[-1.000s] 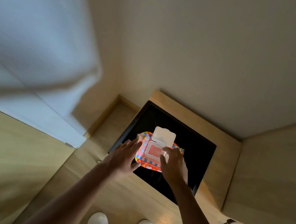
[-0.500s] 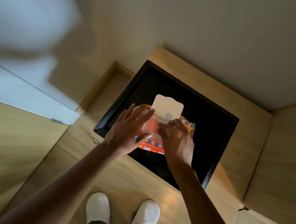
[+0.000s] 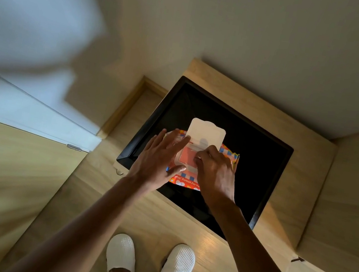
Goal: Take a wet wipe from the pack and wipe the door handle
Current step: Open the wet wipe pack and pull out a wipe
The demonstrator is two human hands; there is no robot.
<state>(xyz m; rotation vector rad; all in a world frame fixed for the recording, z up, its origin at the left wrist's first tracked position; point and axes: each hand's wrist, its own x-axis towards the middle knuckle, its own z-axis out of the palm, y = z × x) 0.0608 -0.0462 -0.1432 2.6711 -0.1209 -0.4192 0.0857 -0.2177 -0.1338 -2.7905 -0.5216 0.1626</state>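
Door panel (image 3: 15, 95) sits blurry way off on the left, pale and white-ish, with a little metal bit at its bottom edge, and no handle anywhere in view, so the wiping part is a long way off. Moving right, the left hand (image 3: 158, 158) is flat and spread open, palm pressing down on the near-left corner of the wet wipe pack (image 3: 186, 182) to keep it put. The pack is the bright orange checkered one lying in the black tray (image 3: 261, 163) on the wooden counter (image 3: 185, 228), with its white flip lid (image 3: 206, 132) standing open toward the wall. The right hand (image 3: 215, 172) has its fingertips bunched together over the pink opening, pinching at something, but I honestly can't tell if it's got a wipe yet since the fingers hide it. Stuff that could go wrong imo: the pack is soft and light, so if the left hand eases off the whole thing lifts with the pull, or two or three wipes come out stuck together. The lid could flop back down on the fingers too. Nothing's really blocking the pack itself; the tray rim is low. White slippers (image 3: 122, 256) down at the bottom, more wood panel on the right.
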